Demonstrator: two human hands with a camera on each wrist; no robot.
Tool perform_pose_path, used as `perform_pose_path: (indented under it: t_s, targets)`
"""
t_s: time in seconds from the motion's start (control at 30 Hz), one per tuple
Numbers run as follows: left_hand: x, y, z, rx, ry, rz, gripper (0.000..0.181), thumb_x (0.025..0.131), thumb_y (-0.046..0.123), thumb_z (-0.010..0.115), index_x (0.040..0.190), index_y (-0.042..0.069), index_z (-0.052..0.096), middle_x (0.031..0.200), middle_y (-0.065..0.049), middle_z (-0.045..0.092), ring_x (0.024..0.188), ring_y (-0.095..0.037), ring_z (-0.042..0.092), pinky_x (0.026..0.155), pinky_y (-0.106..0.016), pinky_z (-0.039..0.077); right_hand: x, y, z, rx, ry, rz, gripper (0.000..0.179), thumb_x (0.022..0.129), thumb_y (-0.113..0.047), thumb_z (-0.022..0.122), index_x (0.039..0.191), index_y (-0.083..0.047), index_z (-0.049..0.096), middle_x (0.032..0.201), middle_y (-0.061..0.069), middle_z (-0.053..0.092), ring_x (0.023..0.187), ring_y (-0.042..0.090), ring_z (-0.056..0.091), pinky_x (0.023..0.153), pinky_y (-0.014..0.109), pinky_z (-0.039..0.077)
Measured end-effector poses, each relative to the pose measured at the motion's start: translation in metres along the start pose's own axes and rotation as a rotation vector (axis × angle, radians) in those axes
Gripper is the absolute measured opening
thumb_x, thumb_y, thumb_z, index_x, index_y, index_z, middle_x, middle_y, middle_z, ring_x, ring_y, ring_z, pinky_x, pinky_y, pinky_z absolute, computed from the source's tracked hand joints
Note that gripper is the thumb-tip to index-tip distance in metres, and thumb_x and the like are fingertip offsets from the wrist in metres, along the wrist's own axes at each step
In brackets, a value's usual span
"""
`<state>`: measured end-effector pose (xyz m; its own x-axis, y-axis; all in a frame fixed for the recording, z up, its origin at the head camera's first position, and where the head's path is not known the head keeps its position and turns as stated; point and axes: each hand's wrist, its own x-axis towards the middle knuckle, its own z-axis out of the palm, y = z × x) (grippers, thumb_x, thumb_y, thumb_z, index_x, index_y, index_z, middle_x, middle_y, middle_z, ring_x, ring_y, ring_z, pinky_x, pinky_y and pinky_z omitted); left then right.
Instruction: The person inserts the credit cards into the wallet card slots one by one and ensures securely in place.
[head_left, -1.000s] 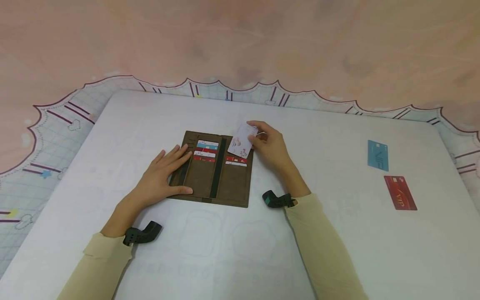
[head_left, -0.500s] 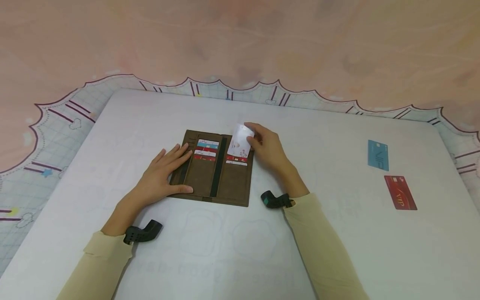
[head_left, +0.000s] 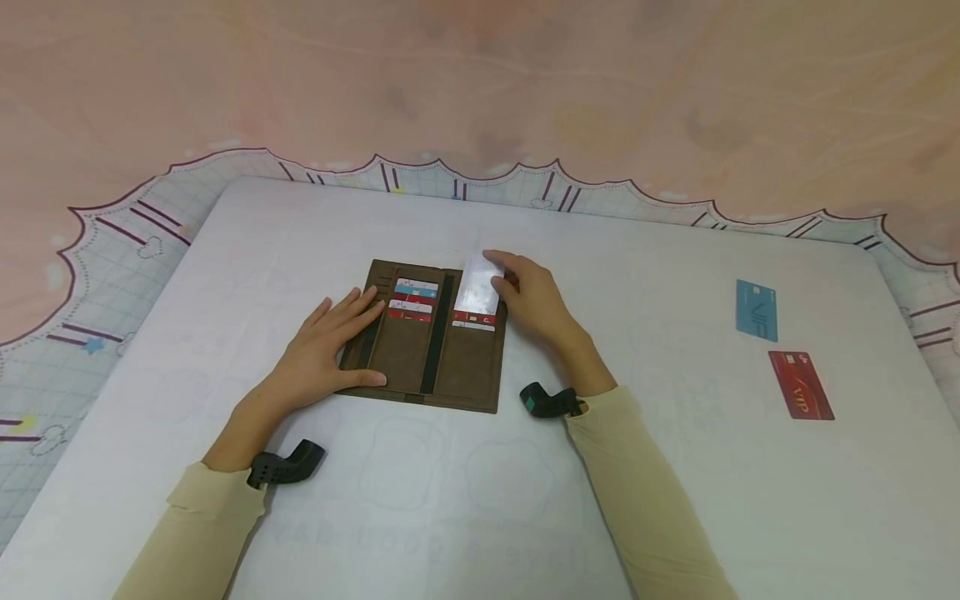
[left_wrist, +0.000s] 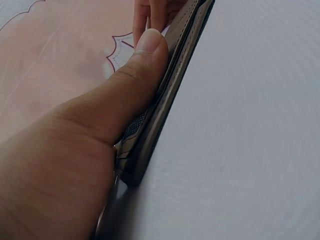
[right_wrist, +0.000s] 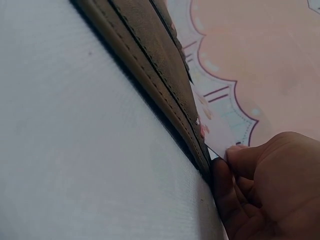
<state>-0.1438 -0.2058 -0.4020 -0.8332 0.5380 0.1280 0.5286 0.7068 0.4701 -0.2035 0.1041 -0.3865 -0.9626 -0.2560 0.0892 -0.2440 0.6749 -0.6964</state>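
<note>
**Pale card (head_left: 477, 285) at the right panel of the open wallet (head_left: 465, 371)**

The step in hand looks like sliding this card into a slot of the right panel. To do it well, I would align the card straight with the panel, let its lower edge find the slot mouth, then push evenly towards 6 o'clock, without bending it and without catching the red card strip (head_left: 473, 318) just below. Meanwhile, the left hand (head_left: 322, 346) should press the wallet firmly on the worktop (head_left: 637, 500); its fingers lie outstretched on the wallet towards 10 o'clock, the thumb at 8 o'clock.

The fingers of the right hand (head_left: 534, 296) pinch the card at its 2 o'clock side, so the card lies towards 8 o'clock from them. It is between 1 and 2 o'clock of the wallet's centre, its top reaching past the far edge. Whether its lower edge is already inside a slot, I cannot tell.
</note>
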Motion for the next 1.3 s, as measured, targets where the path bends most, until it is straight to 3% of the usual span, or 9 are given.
perform_pose_path:
  t_s: [1.07, 1.3]
  targets:
    - [0.0002, 0.0014, -0.0003, 0.000, 0.002, -0.003, 0.096, 0.075, 0.047, 0.078, 0.149, 0.007, 0.033, 0.157, -0.011, 0.021, 0.145, -0.029, 0.011, 0.116, -0.047, 0.001, 0.0004, 0.0040, -0.0019, -0.007, -0.046, -0.078, 0.036, 0.096, -0.009, 0.056, 0.132, -0.009, 0.058, 0.093, 0.009, 0.053, 0.086, 0.022, 0.047, 0.076, 0.034, 0.041]
    - [0.0001, 0.0021, -0.0012, 0.001, 0.000, -0.001, 0.096, 0.075, 0.048, 0.077, 0.150, 0.007, 0.032, 0.157, -0.011, 0.021, 0.145, -0.029, 0.011, 0.116, -0.047, 0.001, -0.0003, 0.0031, -0.0036, 0.012, -0.072, -0.058, 0.036, 0.096, -0.010, 0.057, 0.132, -0.010, 0.058, 0.096, 0.009, 0.054, 0.088, 0.022, 0.048, 0.078, 0.034, 0.042]
